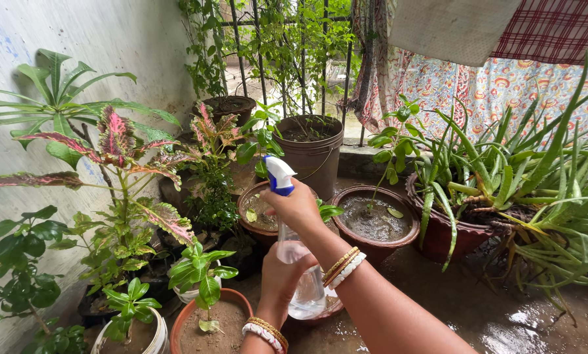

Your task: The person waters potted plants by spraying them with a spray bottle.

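Observation:
My right hand (298, 208) grips the neck and trigger of a clear spray bottle with a blue and white nozzle (277, 176). The nozzle points left toward a pink and green leafy plant (120, 141). My left hand (277, 275) cups the lower body of the spray bottle (303, 288) from the near side. Both wrists wear gold and white bangles. The bottle is upright above a clay pot of wet soil (258, 219).
Potted plants crowd the wet floor: an orange pot (199, 313) with a small green plant in front, a brown clay pot (376, 226) to the right, an aloe in a red pot (444, 236), a dark bucket (313, 154) by the grille. A white wall stands left.

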